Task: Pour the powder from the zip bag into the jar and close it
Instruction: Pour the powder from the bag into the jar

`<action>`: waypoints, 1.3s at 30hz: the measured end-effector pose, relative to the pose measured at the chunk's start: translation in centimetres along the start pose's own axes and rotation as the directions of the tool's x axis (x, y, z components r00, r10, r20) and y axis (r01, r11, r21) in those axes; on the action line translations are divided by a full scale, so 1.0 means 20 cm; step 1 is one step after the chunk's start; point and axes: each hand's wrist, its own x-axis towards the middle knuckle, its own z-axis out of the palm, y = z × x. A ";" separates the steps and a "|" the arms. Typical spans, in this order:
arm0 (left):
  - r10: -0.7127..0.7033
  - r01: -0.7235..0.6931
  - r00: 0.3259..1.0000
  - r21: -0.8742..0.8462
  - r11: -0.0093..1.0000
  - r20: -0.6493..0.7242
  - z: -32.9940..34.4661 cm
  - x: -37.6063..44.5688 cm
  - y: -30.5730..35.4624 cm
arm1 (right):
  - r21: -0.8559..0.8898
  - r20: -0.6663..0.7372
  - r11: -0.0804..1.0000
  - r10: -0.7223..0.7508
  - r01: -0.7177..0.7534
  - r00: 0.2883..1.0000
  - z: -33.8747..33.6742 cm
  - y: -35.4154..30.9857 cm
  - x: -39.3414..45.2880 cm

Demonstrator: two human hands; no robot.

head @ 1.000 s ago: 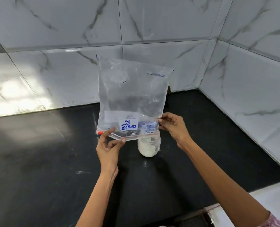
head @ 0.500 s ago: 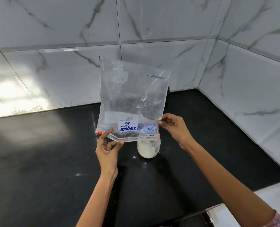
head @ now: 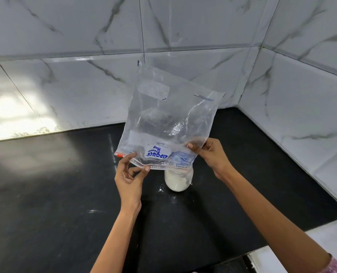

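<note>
I hold a clear zip bag [head: 169,123] upside down, its zip edge at the bottom and its printed label inverted. The bag looks almost empty. My left hand [head: 130,174] pinches the zip edge near its left end. My right hand [head: 209,152] grips the bag's right side just above the zip. Directly under the zip edge stands a small glass jar [head: 178,181] holding white powder; its mouth is hidden behind the bag. No lid is in view.
The jar stands on a black stone counter [head: 55,194] in a corner of white marbled wall tiles [head: 301,95]. A few powder specks [head: 160,191] lie beside the jar. A white ledge [head: 311,249] borders the counter at the lower right.
The bag has tilted, its upper end leaning to the right, and its lower edge sits a little lower over the jar. Both hands keep their grip.
</note>
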 end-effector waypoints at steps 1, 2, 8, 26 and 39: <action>0.004 -0.004 1.000 0.011 1.000 0.002 0.00 0.00 0.00 | 0.005 -0.010 1.000 -0.010 0.010 1.000 0.00 0.01 -0.01; 0.006 -0.006 1.000 0.017 1.000 0.002 0.01 -0.01 0.00 | 0.012 -0.005 1.000 -0.015 0.015 1.000 0.01 0.01 -0.02; 0.016 -0.017 1.000 -0.005 1.000 -0.002 0.03 -0.01 0.00 | 0.008 0.012 1.000 -0.022 0.022 1.000 0.01 -0.02 -0.04; -0.305 0.281 0.952 -0.324 0.903 -0.026 0.04 0.01 0.02 | -0.002 -0.064 1.000 -0.003 0.003 0.998 -0.02 -0.06 -0.05; -0.195 0.190 0.934 0.043 0.981 0.300 0.09 0.13 0.01 | 0.019 -0.093 0.999 0.033 -0.031 0.995 -0.01 -0.05 -0.10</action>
